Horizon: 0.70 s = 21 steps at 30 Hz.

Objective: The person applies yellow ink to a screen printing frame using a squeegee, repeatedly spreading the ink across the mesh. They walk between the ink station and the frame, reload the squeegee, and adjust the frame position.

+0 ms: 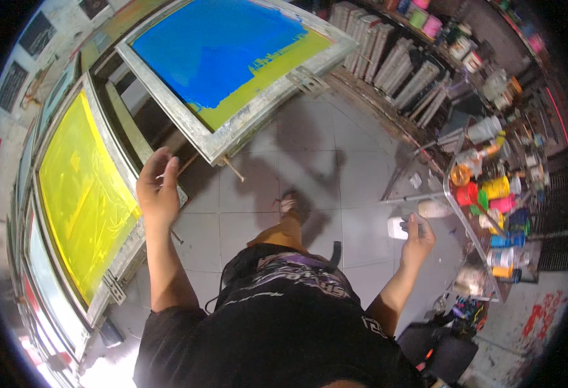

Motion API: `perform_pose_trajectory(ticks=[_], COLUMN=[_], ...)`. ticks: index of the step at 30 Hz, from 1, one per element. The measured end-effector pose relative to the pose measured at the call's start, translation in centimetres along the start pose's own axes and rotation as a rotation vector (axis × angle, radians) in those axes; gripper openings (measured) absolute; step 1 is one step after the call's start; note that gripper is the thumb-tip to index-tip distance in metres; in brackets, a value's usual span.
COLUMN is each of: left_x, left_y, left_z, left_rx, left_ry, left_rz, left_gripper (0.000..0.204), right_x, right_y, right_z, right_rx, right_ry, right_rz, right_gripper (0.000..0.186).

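At 8 o'clock, toward the rim, there is a pale screen [54, 278] in its frame. Beside it, at 9 o'clock, lies the yellow screen [80, 194], its sheet a little wrinkled, with a metal clamp [114, 288] at its near end. Over the corner of this frame, also at 9 o'clock but closer in, is the left hand [158, 196]. Its grip is loose and seems empty; whether the fingers touch the frame, I cannot tell.

The blue screen [222, 48] is at 11 o'clock, with blue paint over most of it and a yellow-green strip bare along the near edge. At 1 o'clock, narrow frames [400, 61] stand on a shelf. Between 3 and 4 o'clock is the right hand [418, 240], the fingers bent, just beside a white thing [397, 227]; I cannot tell if the grip holds it. At 3 o'clock, the bench [477, 240] carries many coloured pots [496, 188].

In my judgement, this is a moment between two handlings; any move of the yellow screen calls for a firm hold on its frame.
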<state>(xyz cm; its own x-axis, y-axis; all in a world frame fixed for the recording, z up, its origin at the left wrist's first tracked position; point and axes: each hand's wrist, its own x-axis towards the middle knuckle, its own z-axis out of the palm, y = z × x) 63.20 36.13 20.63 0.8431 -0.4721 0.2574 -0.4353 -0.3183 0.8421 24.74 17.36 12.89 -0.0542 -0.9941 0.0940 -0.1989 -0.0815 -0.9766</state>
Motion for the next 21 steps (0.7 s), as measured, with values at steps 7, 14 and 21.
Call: perform_pose_trajectory(ticks=[7, 14, 21], left_x=[1.4, 4.2, 5.2], left_y=[0.2, 2.7, 2.3], left_z=[4.2, 10.4, 13.1], left_rx=[0.349, 0.465, 0.554], left_ry=[-0.136, 0.133, 0.398], left_rz=[-0.310, -0.593, -0.632], left_gripper=[0.055, 0.053, 0.050], right_x=[14.5, 27.8, 35.3], right_y=[-3.4, -4.3, -4.2], right_z=[7.6, 14.5, 21.4], right_rx=[-0.124, -0.111, -0.129], right_ry=[-0.261, -0.586, -0.607], right_rz=[-0.249, -0.176, -0.290], right_gripper=[0.014, 0.020, 0.035])
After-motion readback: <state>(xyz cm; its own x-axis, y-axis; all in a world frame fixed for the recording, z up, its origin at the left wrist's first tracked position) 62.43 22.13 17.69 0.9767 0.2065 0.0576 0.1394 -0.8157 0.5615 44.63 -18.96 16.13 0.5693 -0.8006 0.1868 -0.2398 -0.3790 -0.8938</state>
